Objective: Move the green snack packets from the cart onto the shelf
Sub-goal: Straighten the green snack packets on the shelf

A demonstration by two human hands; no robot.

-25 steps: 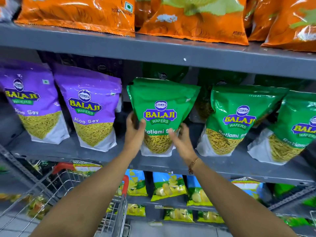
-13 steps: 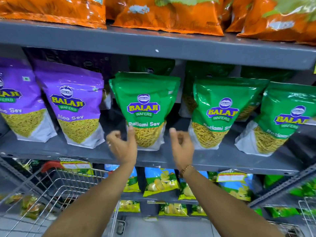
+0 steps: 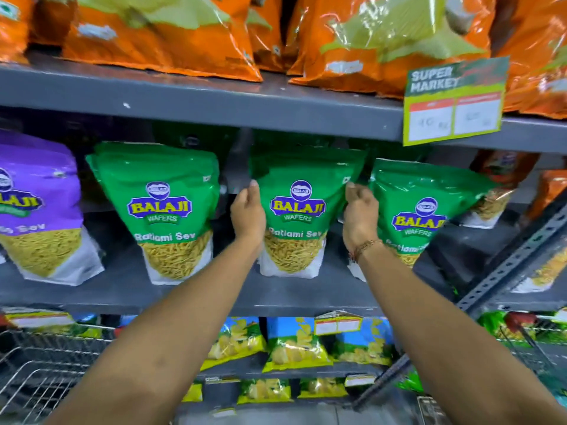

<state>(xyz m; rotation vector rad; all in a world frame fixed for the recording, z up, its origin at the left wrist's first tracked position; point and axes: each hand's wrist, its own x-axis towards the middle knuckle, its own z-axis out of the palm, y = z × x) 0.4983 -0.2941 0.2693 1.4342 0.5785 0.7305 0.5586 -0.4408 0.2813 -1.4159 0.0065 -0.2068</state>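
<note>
Three green Balaji Ratlami Sev packets stand upright in a row on the grey middle shelf [image 3: 122, 294]. My left hand [image 3: 247, 211] presses the left edge of the middle green packet [image 3: 299, 216], and my right hand [image 3: 359, 216] holds its right edge, fingers curled around the sides. The left green packet [image 3: 165, 210] stands free beside my left hand. Partly behind my right wrist is the right green packet [image 3: 422, 210]. More green packets sit in shadow behind the front row. The wire cart [image 3: 36, 372] is at the lower left; its contents are not visible.
A purple Aloo Sev packet [image 3: 33, 210] stands left of the green ones. Orange bags [image 3: 159, 35] fill the shelf above, where a supermarket price tag [image 3: 454, 101] hangs. Yellow-blue chip bags [image 3: 294, 345] sit below. A slotted metal upright [image 3: 509, 271] slants at the right.
Both hands let go of the left green packet, moved right and took the middle green packet by its sides. The view swung to the right.
</note>
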